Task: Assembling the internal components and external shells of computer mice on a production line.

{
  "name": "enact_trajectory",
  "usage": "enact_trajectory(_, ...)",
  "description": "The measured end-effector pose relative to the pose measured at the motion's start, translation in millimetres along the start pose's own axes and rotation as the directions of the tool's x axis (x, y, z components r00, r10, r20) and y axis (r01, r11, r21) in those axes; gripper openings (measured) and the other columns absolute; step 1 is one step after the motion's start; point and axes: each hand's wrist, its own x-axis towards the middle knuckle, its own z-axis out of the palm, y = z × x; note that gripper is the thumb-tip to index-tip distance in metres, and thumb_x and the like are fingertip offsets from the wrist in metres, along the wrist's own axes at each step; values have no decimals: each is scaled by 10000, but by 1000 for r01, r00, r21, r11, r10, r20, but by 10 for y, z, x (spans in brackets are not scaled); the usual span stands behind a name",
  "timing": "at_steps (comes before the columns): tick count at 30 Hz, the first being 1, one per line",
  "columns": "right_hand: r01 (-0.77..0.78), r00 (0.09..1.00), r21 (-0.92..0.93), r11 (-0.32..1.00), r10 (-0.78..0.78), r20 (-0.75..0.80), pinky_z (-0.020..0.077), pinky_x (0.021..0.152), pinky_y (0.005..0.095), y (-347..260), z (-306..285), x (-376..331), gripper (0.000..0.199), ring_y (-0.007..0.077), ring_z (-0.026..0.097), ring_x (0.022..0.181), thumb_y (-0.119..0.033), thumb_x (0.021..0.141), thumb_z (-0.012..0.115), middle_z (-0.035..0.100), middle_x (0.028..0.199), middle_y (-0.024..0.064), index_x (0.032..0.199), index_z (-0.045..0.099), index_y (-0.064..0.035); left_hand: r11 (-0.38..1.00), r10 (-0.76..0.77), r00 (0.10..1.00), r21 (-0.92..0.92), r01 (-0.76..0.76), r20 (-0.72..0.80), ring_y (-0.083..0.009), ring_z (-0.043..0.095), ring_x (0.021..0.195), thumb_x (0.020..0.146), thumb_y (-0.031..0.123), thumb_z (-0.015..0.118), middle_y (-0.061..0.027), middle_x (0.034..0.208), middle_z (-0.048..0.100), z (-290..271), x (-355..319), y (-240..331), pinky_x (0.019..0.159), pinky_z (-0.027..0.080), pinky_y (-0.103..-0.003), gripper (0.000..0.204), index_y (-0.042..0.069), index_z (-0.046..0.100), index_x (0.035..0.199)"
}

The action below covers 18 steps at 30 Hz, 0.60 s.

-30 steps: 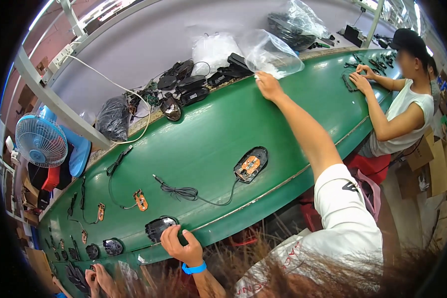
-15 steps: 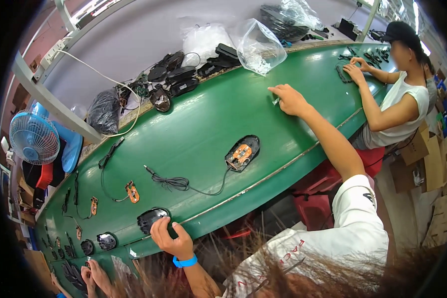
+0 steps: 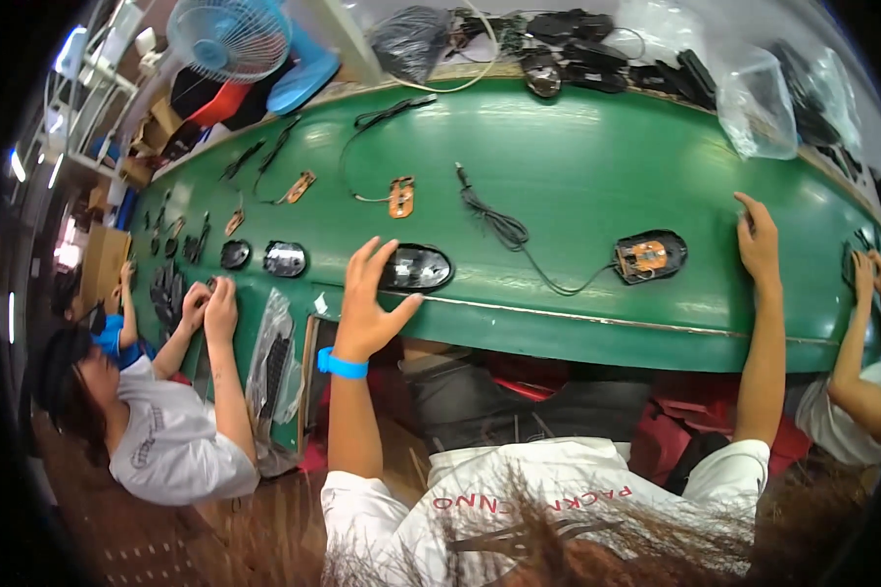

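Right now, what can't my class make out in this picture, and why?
Head view:
Anything inside the right grip: hidden by the grip itself.
Left end of the black mouse shell: behind the left grip.
Contents of the dark plastic bag: crumpled film hides them.
Co-worker at far right: head cut off by picture's edge.

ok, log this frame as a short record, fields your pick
left hand: fingers spread, at left end of black mouse shell; contact unclear
right hand: over green work surface, right of mouse base; anything held is too small to tell
mouse base: black, orange circuit board inside
cable: black, bundled partway, running left from base
loose orange board: beyond shell, own cable
back edge: clear bag at right, blue fan at left
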Motion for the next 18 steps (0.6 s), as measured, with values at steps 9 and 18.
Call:
enact_trajectory(9, -89, 994, 86, 992, 95, -58, 489, 740, 263, 5, -17, -84, 215, 106, 597, 807, -46, 944, 644, 656, 953, 56, 1155, 683, -41, 995, -28, 999, -99, 30, 19, -394, 469, 1297, 770, 191, 813, -200, 1416, 492, 363, -8, 285, 1079, 408, -485, 638, 78, 579, 1353)
enact_trajectory(18, -6, 1000, 457, 889, 19, -23, 535, 827, 247, -830, 169, -31, 162, 108, 671, 915, -10, 982, 626, 711, 975, 22, 1124, 706, -13, 990, 117, 993, -76, -115, 18, -367, 516, 1270, 769, 209, 824, -154, 1342, 588, 458, 124, 281, 1069, 415, -476, 662, 66, 565, 1360)
